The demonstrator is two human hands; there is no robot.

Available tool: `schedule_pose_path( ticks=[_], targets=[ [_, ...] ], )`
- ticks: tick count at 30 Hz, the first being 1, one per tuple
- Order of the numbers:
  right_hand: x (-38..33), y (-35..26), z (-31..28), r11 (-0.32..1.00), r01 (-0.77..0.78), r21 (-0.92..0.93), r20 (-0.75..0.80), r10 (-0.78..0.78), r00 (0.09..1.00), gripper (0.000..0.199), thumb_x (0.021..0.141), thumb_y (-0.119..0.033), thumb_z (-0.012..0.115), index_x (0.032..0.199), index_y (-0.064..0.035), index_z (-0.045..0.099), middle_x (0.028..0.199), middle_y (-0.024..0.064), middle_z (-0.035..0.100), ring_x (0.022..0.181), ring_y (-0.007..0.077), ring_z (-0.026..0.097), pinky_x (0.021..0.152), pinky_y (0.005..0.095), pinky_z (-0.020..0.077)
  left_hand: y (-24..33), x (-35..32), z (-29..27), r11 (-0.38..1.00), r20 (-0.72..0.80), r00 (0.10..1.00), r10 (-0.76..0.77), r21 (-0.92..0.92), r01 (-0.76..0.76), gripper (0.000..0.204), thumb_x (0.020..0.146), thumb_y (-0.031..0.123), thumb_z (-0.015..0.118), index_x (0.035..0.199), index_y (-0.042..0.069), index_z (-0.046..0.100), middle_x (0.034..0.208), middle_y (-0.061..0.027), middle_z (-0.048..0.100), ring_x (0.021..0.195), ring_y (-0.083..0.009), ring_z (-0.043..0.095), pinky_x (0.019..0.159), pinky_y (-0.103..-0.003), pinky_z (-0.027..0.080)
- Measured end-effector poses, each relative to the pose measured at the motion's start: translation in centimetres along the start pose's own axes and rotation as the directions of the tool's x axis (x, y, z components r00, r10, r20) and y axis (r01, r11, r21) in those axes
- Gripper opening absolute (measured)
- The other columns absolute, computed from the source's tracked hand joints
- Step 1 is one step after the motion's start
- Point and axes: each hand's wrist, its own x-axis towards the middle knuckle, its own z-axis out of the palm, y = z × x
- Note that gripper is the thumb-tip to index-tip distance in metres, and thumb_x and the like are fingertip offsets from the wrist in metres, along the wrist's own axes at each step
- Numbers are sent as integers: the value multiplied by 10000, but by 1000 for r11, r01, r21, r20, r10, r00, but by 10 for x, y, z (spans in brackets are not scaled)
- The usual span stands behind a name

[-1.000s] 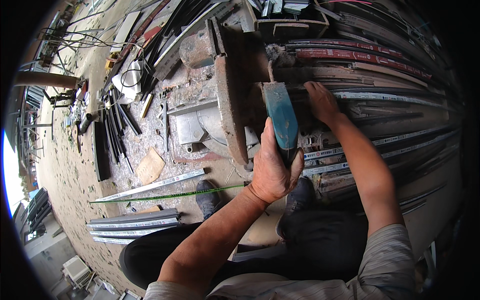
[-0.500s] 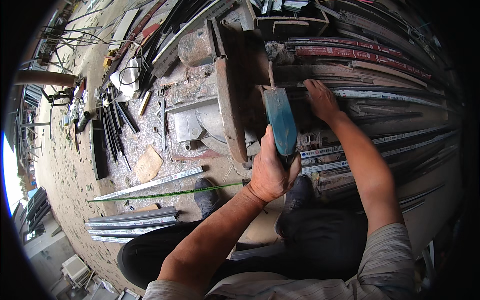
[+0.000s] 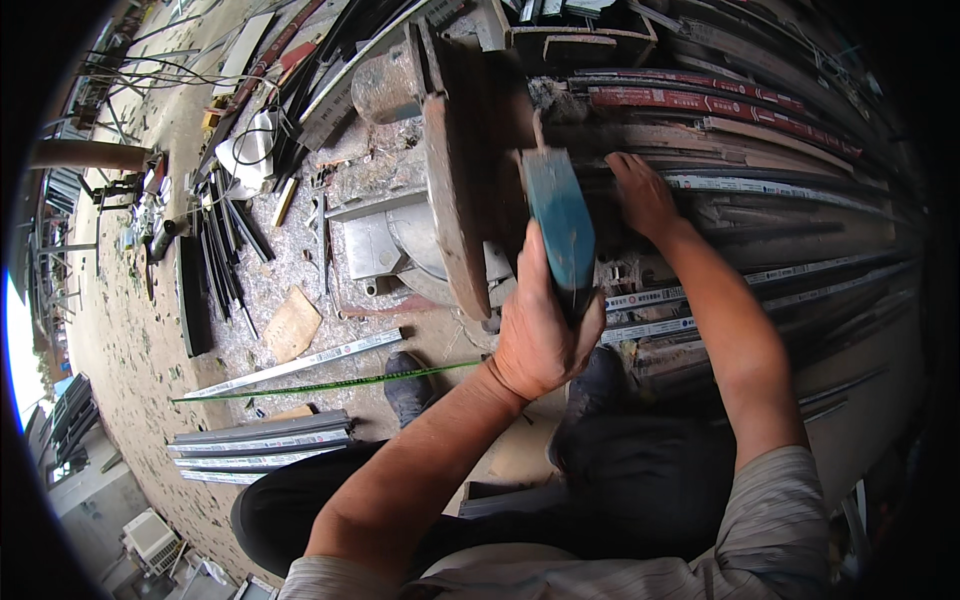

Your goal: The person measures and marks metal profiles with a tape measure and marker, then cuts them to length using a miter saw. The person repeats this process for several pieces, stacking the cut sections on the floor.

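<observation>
While your left hand [image 3: 540,335] has its grip wrapped round the blue saw handle [image 3: 560,225] by the rusty blade guard [image 3: 455,200], your right hand [image 3: 645,195] lies flat, fingers open, on stacked metal profiles [image 3: 760,250] w/ nothing held.

A chop saw's blue handle [image 3: 560,232] is standing just above the middle of the frame, a long, worn, teal-blue grip running up and down and tilting slightly left at its top. Its lower end is sitting inside a closed fist. To its right, in the upper right of the frame, long metal profiles [image 3: 760,190] are lying stacked side by side, grey and rust-red, stretching rightward, with a palm resting on them.
</observation>
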Motion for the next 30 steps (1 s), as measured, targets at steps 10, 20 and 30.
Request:
schedule_pose_path(
  ticks=[10, 20, 30],
  targets=[
    [-12, 14, 8, 994, -90, 59, -8, 91, 996, 552, 851, -63, 820, 1348, -56, 581, 1338, 189, 655, 1284, 411, 611, 1043, 495, 533, 59, 216, -39, 954, -18, 999, -43, 297, 46, 426, 1012, 285, 607, 1243, -71, 580, 1032, -249, 689, 864, -339, 711, 760, -451, 570],
    [-7, 12, 6, 990, -135, 46, 74, 131, 989, 496, 890, -138, 811, 1325, -132, 573, 1149, 158, 697, 1153, 380, 643, 989, 499, 522, 43, 344, -69, 947, 89, 948, -304, 132, 291, 220, 950, 180, 642, 983, -14, 739, 892, -128, 723, 791, -292, 685, 709, -437, 554],
    [-27, -3, -2, 971, -231, 55, 156, 220, 963, 941, 895, -157, 819, 1671, -218, 291, 1180, 253, 693, 1107, 450, 674, 954, 523, 544, 34, 366, -54, 938, -64, 966, -252, 229, 260, 277, 947, 240, 633, 954, -13, 744, 880, -139, 723, 778, -302, 695, 704, -461, 557]
  ],
)
